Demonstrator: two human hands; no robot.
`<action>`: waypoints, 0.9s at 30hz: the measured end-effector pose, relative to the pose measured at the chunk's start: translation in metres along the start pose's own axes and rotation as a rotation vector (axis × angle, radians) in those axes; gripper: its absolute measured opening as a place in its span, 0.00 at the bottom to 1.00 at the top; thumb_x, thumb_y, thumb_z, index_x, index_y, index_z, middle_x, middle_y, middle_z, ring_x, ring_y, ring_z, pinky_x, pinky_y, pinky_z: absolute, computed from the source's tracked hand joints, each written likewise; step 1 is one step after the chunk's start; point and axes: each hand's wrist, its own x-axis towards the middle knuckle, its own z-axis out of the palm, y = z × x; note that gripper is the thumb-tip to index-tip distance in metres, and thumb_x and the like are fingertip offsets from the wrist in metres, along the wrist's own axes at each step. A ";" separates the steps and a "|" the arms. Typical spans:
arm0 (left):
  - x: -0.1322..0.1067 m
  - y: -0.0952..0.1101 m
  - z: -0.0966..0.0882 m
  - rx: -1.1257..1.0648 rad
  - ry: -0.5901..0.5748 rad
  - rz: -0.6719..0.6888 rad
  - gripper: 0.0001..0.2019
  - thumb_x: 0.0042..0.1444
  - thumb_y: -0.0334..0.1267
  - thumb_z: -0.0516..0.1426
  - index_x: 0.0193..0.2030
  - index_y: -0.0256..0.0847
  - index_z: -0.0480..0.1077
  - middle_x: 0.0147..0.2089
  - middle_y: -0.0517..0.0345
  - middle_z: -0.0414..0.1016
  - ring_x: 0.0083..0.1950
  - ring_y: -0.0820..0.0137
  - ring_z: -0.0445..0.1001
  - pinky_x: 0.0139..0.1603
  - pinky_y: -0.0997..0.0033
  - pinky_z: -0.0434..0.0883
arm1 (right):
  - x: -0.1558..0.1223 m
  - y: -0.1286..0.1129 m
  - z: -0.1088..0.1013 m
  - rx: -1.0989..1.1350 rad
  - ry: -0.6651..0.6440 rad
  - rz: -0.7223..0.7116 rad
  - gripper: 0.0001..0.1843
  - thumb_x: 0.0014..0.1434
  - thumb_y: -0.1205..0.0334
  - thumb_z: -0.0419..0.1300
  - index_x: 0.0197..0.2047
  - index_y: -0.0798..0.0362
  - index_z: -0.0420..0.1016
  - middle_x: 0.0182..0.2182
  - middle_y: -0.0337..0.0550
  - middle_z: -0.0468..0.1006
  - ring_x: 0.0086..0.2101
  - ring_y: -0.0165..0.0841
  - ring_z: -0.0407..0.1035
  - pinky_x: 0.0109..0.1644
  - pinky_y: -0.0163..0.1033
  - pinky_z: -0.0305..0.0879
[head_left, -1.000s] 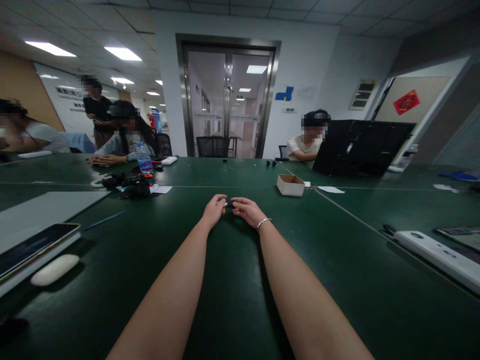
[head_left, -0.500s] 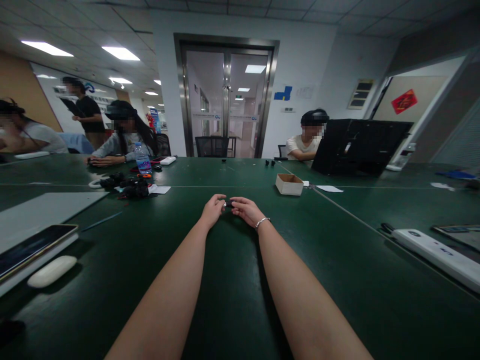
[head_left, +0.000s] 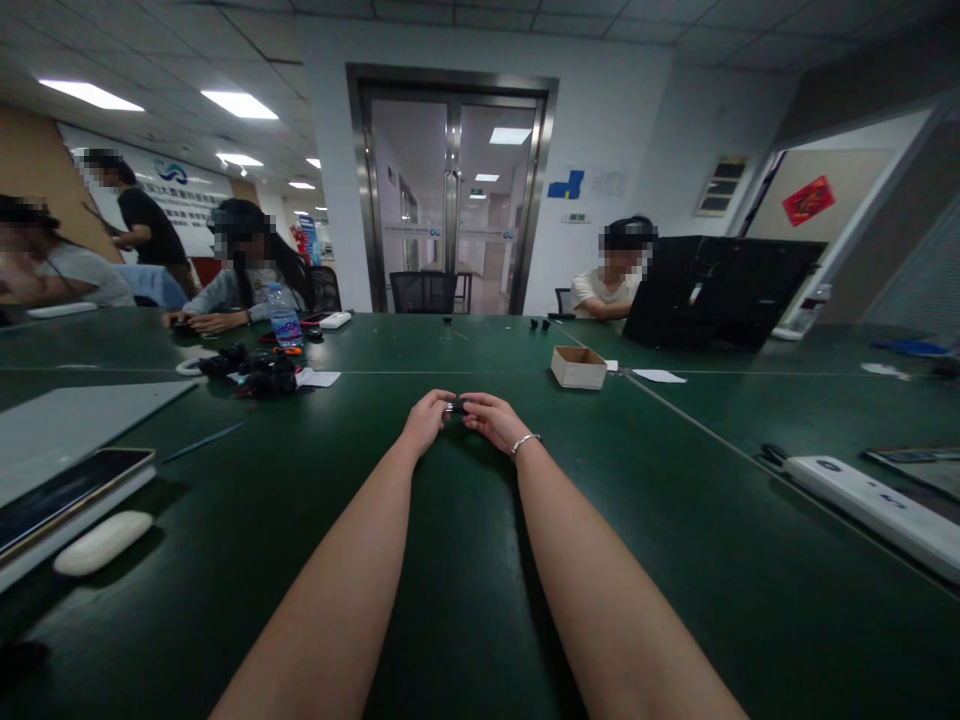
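Here, far off to the left of my left hand (head_left: 426,420), a white mouse (head_left: 103,541) lies on the green tabletop (head_left: 465,600) just beside a phone (head_left: 67,487) that rests on a pale slab. Farther out and still to the left of that hand, a heap of black parts (head_left: 259,372) sits beside a water bottle (head_left: 283,317), where a seated person leans on the tabletop with both hands. A thin blue pen (head_left: 204,441) lies between the phone and my left forearm.

My left hand is curled, its fingertips (head_left: 444,398) pinched onto one end of a small dark part (head_left: 454,406). The part sits between my two hands, just above the tabletop, straight ahead of me; it is too small for me to tell what it is. My right hand (head_left: 491,420), with a thin bracelet (head_left: 525,441) at the wrist, pinches the other end, so the fingertips of both hands nearly meet over the part.

Beyond and to the right of my right hand stands a small open cardboard box (head_left: 578,367), well apart from my fingers. Farther right, behind the box, another person sits by a black laptop (head_left: 716,292). Far to the right of my right forearm, a long white power strip (head_left: 874,505) lies near the tabletop's edge.
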 end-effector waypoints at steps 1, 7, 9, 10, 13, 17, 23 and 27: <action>0.000 -0.001 0.000 0.008 -0.002 0.008 0.13 0.54 0.38 0.49 0.40 0.38 0.70 0.22 0.62 0.65 0.21 0.76 0.61 0.23 0.77 0.58 | 0.000 0.000 0.000 -0.004 0.000 0.002 0.10 0.46 0.75 0.65 0.35 0.58 0.74 0.26 0.41 0.75 0.24 0.25 0.69 0.27 0.30 0.67; 0.001 -0.001 0.000 0.000 -0.011 0.023 0.13 0.54 0.41 0.49 0.40 0.38 0.70 0.23 0.62 0.65 0.21 0.75 0.62 0.23 0.77 0.59 | 0.000 0.000 0.000 -0.008 0.015 0.001 0.09 0.48 0.74 0.64 0.35 0.58 0.74 0.27 0.42 0.75 0.23 0.24 0.69 0.27 0.30 0.68; 0.001 -0.001 0.000 -0.012 -0.002 0.006 0.12 0.52 0.37 0.50 0.42 0.38 0.69 0.24 0.61 0.66 0.22 0.76 0.62 0.23 0.77 0.59 | 0.001 0.000 0.000 -0.011 0.012 -0.003 0.09 0.48 0.74 0.63 0.35 0.58 0.74 0.26 0.42 0.75 0.23 0.24 0.69 0.27 0.29 0.67; 0.001 -0.001 0.000 -0.011 -0.001 0.008 0.12 0.52 0.36 0.50 0.42 0.38 0.69 0.24 0.62 0.66 0.22 0.76 0.62 0.23 0.77 0.59 | 0.001 0.001 -0.001 -0.014 0.008 -0.004 0.09 0.48 0.74 0.63 0.35 0.58 0.74 0.26 0.42 0.75 0.23 0.24 0.69 0.27 0.29 0.67; 0.002 -0.005 0.000 0.019 -0.017 0.044 0.13 0.55 0.41 0.49 0.41 0.38 0.70 0.21 0.62 0.64 0.22 0.75 0.62 0.23 0.77 0.59 | 0.002 0.001 -0.001 -0.020 0.007 -0.004 0.09 0.48 0.74 0.64 0.35 0.58 0.74 0.26 0.41 0.75 0.23 0.25 0.69 0.27 0.30 0.68; 0.002 -0.006 0.000 0.037 -0.027 0.062 0.16 0.57 0.46 0.47 0.40 0.38 0.69 0.21 0.62 0.64 0.22 0.75 0.63 0.24 0.77 0.60 | 0.001 0.000 -0.001 -0.017 0.023 0.006 0.10 0.48 0.74 0.64 0.36 0.58 0.74 0.28 0.42 0.75 0.23 0.25 0.69 0.27 0.30 0.69; 0.001 -0.001 0.000 -0.022 0.001 0.026 0.12 0.53 0.38 0.51 0.41 0.38 0.70 0.26 0.61 0.67 0.22 0.76 0.62 0.24 0.77 0.60 | 0.000 0.000 -0.001 -0.003 0.028 -0.006 0.09 0.48 0.74 0.64 0.34 0.57 0.74 0.27 0.42 0.75 0.23 0.25 0.68 0.26 0.30 0.68; 0.000 -0.001 0.000 0.032 -0.011 0.073 0.14 0.56 0.43 0.48 0.38 0.38 0.70 0.21 0.62 0.65 0.21 0.75 0.62 0.24 0.77 0.60 | 0.001 0.000 -0.001 -0.005 0.030 0.005 0.09 0.48 0.75 0.63 0.35 0.57 0.74 0.27 0.42 0.75 0.23 0.25 0.68 0.26 0.31 0.68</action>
